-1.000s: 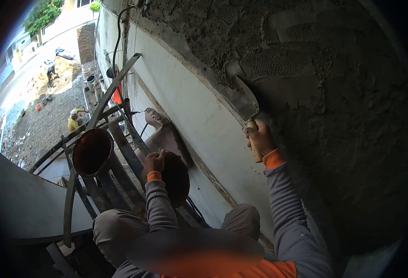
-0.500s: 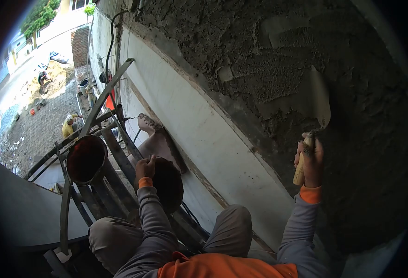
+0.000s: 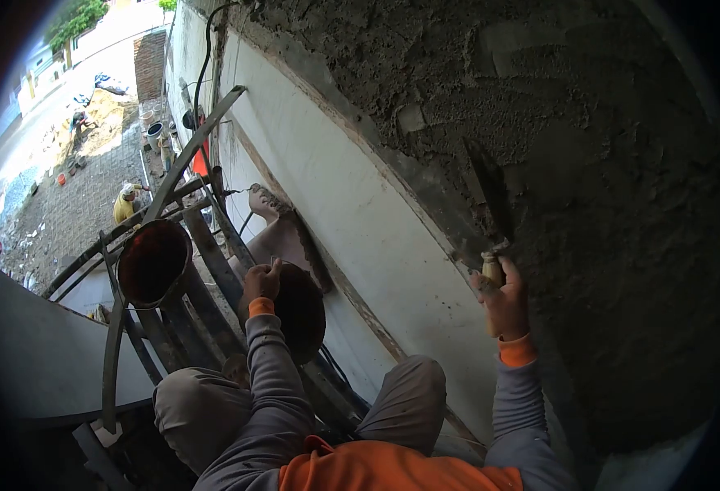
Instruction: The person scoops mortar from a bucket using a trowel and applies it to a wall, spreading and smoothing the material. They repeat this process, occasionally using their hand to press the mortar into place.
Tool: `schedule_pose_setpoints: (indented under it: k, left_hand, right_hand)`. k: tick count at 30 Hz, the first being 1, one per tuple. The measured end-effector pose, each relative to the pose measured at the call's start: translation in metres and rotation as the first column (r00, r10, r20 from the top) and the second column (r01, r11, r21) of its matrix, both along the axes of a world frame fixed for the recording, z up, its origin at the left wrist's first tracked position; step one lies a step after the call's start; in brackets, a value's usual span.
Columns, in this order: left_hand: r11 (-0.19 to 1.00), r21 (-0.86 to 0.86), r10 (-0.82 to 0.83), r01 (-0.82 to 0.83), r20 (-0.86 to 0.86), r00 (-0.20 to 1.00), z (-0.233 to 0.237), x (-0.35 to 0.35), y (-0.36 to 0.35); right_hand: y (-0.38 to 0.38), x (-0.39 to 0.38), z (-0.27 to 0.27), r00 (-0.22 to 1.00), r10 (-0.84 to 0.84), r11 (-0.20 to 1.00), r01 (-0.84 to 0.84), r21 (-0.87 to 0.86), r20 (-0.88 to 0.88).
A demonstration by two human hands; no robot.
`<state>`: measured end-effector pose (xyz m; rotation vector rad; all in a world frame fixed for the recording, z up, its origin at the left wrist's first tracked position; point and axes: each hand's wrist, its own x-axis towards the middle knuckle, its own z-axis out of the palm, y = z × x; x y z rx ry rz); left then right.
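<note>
My right hand (image 3: 507,304) is wrapped round the wooden handle of a trowel (image 3: 491,192). Its pointed blade lies against the rough grey mortar (image 3: 573,188) on the wall, near the left edge of that coat. Low and to the left, my left hand (image 3: 262,282) grips the rim of a dark round bucket (image 3: 298,315), which is tilted with its mouth partly showing. What is inside it is too dark to make out. A second bucket (image 3: 153,263), reddish-brown inside, stands just left of that hand.
Planks (image 3: 208,245) and bars of a scaffold lie under the buckets, with a slanted bar (image 3: 192,151) rising beside them. A smooth white wall band (image 3: 360,196) borders the mortar. Far below, a person in yellow (image 3: 126,204) is on the paved ground.
My right hand has brought the trowel left and slightly down across the mortar, and the blade has turned to show a darker side. My left hand keeps its hold on the bucket.
</note>
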<state>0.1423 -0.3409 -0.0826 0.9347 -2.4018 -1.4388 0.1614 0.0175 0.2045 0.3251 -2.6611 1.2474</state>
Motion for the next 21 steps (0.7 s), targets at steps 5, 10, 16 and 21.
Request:
schedule_pose_setpoints:
  k: [5,10,16,21]
  left_hand:
    - [0.999,0.033,-0.010,0.010,0.003,1.000,-0.007,0.005,0.002]
    - [0.999,0.032,-0.007,0.007,-0.006,1.000,-0.009,0.005,-0.003]
    - [0.997,0.056,0.052,-0.053,0.016,0.999,-0.009,0.005,-0.016]
    - [0.997,0.077,0.010,-0.014,0.051,0.999,-0.009,0.002,-0.021]
  right_hand:
    - [-0.005,-0.073,-0.005,0.853,0.205,0.925,-0.007,-0.381,0.481]
    - [0.009,-0.052,-0.003,0.892,0.160,0.901,0.043,-0.431,0.422]
    - [0.014,-0.027,-0.022,0.995,0.004,0.952,0.026,-0.306,0.096]
    - [0.017,-0.020,-0.033,0.996,-0.017,0.974,0.036,-0.222,0.088]
